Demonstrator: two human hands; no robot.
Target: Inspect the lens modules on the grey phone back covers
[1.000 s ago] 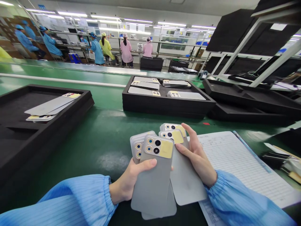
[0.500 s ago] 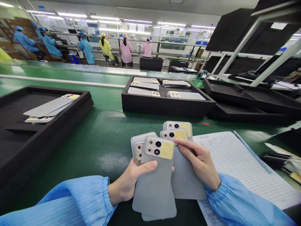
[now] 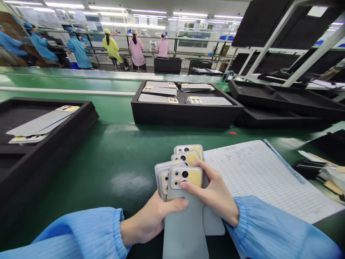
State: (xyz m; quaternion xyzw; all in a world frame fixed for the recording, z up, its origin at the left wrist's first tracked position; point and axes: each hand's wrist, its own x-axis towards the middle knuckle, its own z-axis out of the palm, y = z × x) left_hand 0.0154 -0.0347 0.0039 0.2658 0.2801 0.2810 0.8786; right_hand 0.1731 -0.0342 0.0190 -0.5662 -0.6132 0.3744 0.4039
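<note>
Green conveyor bench [image 3: 107, 151], black foam trays [image 3: 185, 115], ceiling strip lights [image 3: 148, 11], workers [image 3: 136, 48] at far benches.

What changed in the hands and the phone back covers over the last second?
The right hand slid left, closing the fanned phone back covers into a tighter stack; its fingers now lie across the front cover. The left hand kept its grip, thumb on front. The trays and paper sheet stayed put.

Light-blue pinstriped sleeves [image 3: 81, 233] with gathered cuffs [image 3: 120, 230] leave left hand [image 3: 149, 223] and right hand [image 3: 215, 199] bare.
</note>
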